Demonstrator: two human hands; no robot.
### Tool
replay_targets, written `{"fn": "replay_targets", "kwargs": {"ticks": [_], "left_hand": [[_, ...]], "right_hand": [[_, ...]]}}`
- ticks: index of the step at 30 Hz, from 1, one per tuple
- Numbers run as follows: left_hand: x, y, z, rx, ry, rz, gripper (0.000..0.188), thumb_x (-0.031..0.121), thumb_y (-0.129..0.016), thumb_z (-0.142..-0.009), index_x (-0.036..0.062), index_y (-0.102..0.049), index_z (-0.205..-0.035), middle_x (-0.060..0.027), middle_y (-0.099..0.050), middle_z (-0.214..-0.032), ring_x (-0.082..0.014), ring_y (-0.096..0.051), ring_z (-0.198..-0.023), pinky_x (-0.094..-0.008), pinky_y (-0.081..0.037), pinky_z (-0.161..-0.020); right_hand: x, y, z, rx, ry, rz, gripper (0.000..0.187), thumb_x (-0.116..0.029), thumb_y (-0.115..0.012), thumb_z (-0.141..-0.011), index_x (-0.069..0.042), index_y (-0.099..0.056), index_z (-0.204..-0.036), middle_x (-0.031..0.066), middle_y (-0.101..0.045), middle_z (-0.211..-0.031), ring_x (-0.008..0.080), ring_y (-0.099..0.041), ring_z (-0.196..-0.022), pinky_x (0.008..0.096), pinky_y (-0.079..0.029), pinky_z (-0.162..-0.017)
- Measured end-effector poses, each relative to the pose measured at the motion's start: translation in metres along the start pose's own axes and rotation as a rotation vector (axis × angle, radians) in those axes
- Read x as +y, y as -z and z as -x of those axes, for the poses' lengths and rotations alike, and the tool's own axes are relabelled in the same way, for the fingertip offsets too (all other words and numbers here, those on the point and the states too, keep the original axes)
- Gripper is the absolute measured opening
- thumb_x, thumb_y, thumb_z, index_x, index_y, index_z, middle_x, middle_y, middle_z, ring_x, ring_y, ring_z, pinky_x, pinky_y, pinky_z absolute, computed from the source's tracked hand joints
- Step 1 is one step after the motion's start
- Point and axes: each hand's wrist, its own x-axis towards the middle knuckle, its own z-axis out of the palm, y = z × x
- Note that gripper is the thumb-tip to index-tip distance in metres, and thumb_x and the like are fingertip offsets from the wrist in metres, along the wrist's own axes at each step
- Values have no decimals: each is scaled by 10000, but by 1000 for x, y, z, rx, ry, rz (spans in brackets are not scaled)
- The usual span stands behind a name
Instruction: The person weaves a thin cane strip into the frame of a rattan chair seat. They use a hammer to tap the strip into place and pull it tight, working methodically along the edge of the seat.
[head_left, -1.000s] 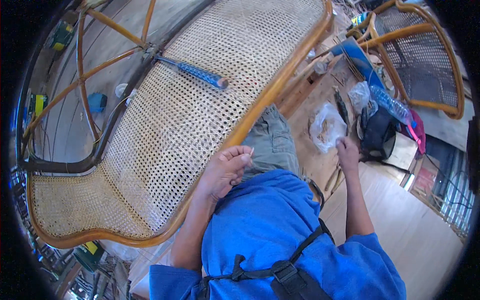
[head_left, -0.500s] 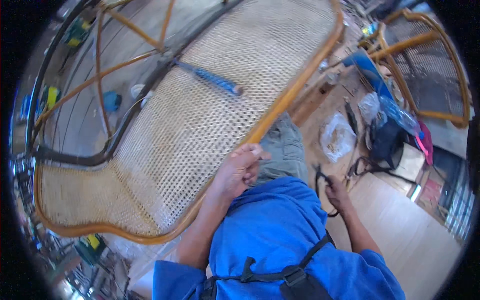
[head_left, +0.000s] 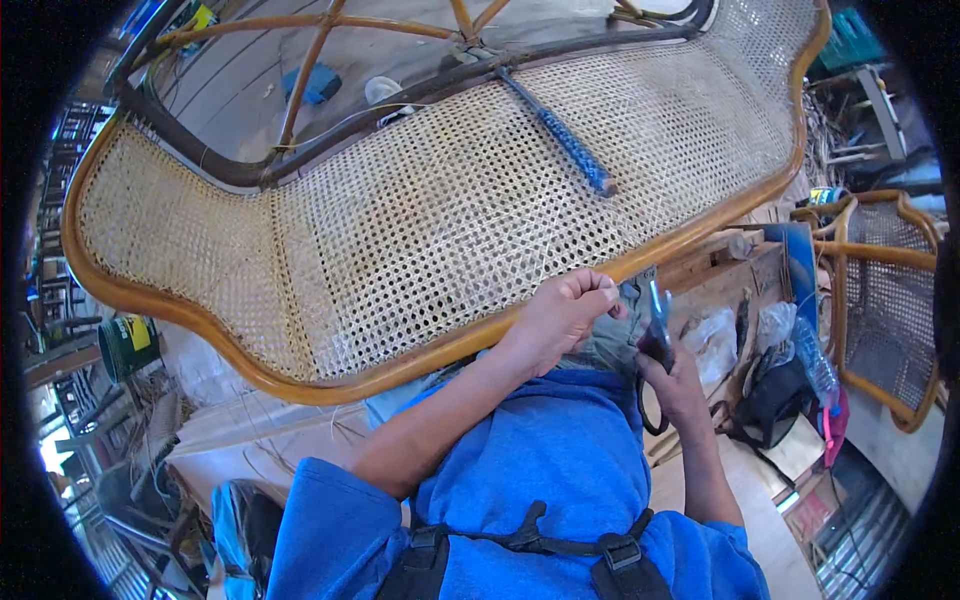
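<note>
A woven cane panel [head_left: 420, 230] in a curved brown rattan frame [head_left: 440, 357] stretches across in front of me. My left hand [head_left: 565, 315] is closed at the frame's near edge, thumb and fingers pinched together; whatever they hold is too small to make out. Just to its right, my right hand [head_left: 678, 385] grips a pair of scissors [head_left: 655, 345] with dark handles, blades pointing up and away. A tool with a blue wrapped handle [head_left: 570, 145] lies on the cane, its thin end toward the dark far rail [head_left: 380, 110].
At the right stands another rattan-framed cane piece [head_left: 888, 300]. Clear plastic bags [head_left: 712, 342], a plastic bottle [head_left: 815, 365] and a black bag [head_left: 772, 405] lie on the wooden surface beside my right hand. A green bucket [head_left: 128, 343] sits at the left.
The view has turned, so the panel now lies more crosswise. My right hand has brought the scissors up, close to my left hand. The left hand stays pinched at the frame's edge.
</note>
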Motion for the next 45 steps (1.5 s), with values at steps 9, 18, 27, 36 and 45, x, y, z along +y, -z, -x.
{"fn": "replay_targets", "kwargs": {"ticks": [9, 18, 27, 36, 45], "left_hand": [[-8, -2, -4, 2, -89, -117, 117, 190, -593, -904, 76, -598, -879, 12, -595, -763, -11, -326, -439, -195, -244, -366], [-13, 3, -5, 66, -158, -268, 129, 145, -612, -885, 18, -622, -900, 6, -603, -785, -58, -530, -708, -218, -450, -655], [-24, 7, -12, 64, -236, -361, 115, 111, -609, -876, 8, -615, -927, 12, -602, -804, -68, -536, -725, -218, -455, -680], [-23, 17, -13, -71, 77, 154, 161, 136, -649, -846, 89, -598, -991, 37, -545, -703, -28, -346, -404, -197, -251, -345], [-23, 26, -4, -395, 231, 156, 140, 184, -682, -833, 115, -563, -859, 50, -549, -679, -16, -349, -405, -181, -240, -337]], "right_hand": [[-28, -27, -7, 68, 183, 342, 631, -550, -515, -864, 37, -547, -1092, 234, -613, -964, 365, -601, -917, 418, -453, -798], [-34, -34, -4, 55, 112, 304, 632, -546, -512, -880, 40, -522, -1117, 221, -599, -967, 340, -583, -930, 393, -443, -825], [-27, -33, -2, 83, 45, 308, 487, -432, -532, -896, 25, -552, -1063, 228, -607, -867, 369, -593, -840, 425, -448, -735], [146, -4, -2, 411, 28, 711, 439, -333, -486, -918, 30, -548, -1157, 229, -623, -1045, 393, -588, -952, 407, -446, -839], [-23, -30, -12, 66, 239, -357, 141, -11, -576, -843, 8, -634, -970, 30, -573, -821, 114, -556, -702, 251, -472, -648]]}}
